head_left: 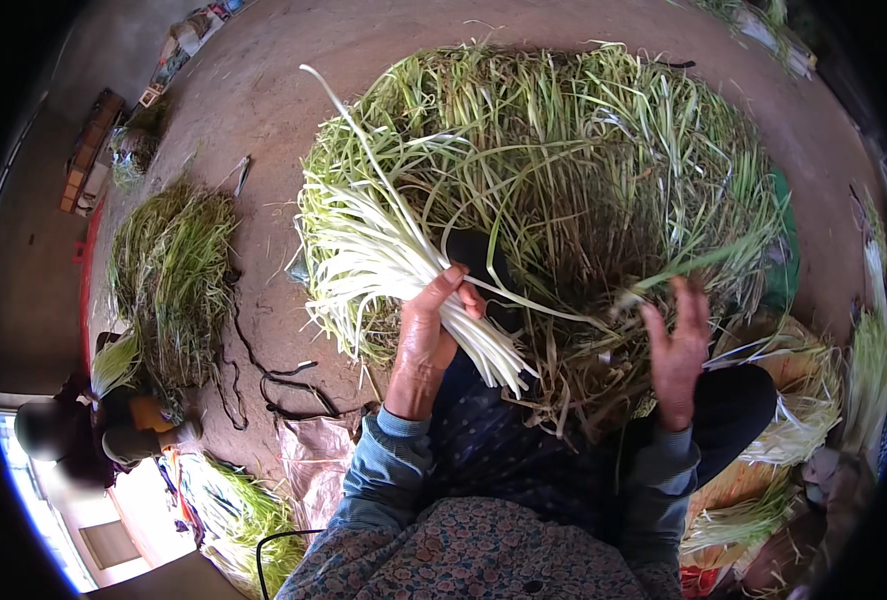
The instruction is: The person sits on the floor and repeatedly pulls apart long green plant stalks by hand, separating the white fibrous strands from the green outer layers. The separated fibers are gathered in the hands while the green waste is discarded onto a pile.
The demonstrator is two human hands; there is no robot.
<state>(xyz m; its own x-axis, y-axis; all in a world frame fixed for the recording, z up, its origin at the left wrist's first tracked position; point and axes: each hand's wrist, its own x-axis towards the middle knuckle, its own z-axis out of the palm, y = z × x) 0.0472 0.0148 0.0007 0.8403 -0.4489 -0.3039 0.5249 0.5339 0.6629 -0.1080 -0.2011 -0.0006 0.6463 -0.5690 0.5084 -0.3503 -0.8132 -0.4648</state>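
My left hand (437, 322) grips a fanned bundle of pale leafy stalks (383, 255), their white ends pointing down towards my lap. One longer stalk rises out of the bundle to the upper left. To the right, my right hand (676, 337) is slightly blurred, with fingers and thumb apart. Green leaves lie just beyond its fingertips; no firm hold on them shows. A large heap of green leafy stalks (563, 150) spreads in front of me. Dry brown leaves (578, 382) lie at its near edge, close to my knees.
At the left, a second heap (177, 285) lies beside a co-worker (75, 435) with a leafy bunch. Dark straps (293, 382) rest on the floor near a pink sheet (316, 457). Lower left is a pile of green stalks (248, 517); pale bundles (796, 412) lie at my right.
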